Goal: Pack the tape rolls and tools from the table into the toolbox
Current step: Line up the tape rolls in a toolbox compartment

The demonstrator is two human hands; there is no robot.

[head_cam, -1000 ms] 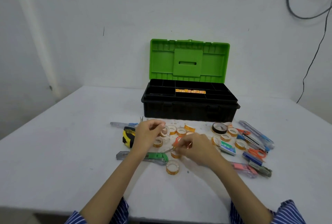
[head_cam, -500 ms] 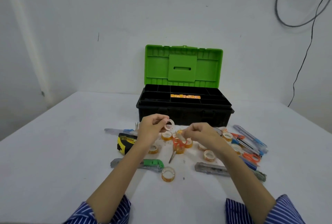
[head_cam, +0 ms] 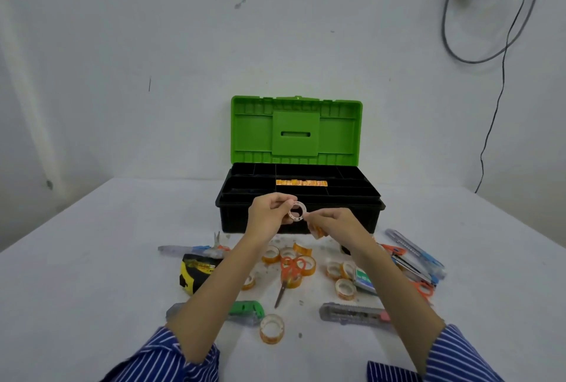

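A black toolbox [head_cam: 370,210] with an upright green lid [head_cam: 295,130] stands open at the table's middle; an orange label lies in its tray. In front of its front wall, my left hand [head_cam: 269,213] pinches a small clear tape roll [head_cam: 296,212] held upright. My right hand [head_cam: 332,223] grips another orange tape roll [head_cam: 318,232] just right of it. Below on the table lie several orange tape rolls [head_cam: 271,329], orange scissors [head_cam: 289,271], a yellow tape measure [head_cam: 196,271] and utility knives [head_cam: 352,314].
More cutters and orange-handled scissors [head_cam: 413,265] are piled at the right, a small green box [head_cam: 363,280] beside them. A green-tipped cutter [head_cam: 245,311] lies under my left forearm. Cables [head_cam: 490,13] hang on the back wall at the right.
Both hands have risen from the pile of rolls up to the toolbox's front wall, each carrying a tape roll. The scissors now lie on the table.
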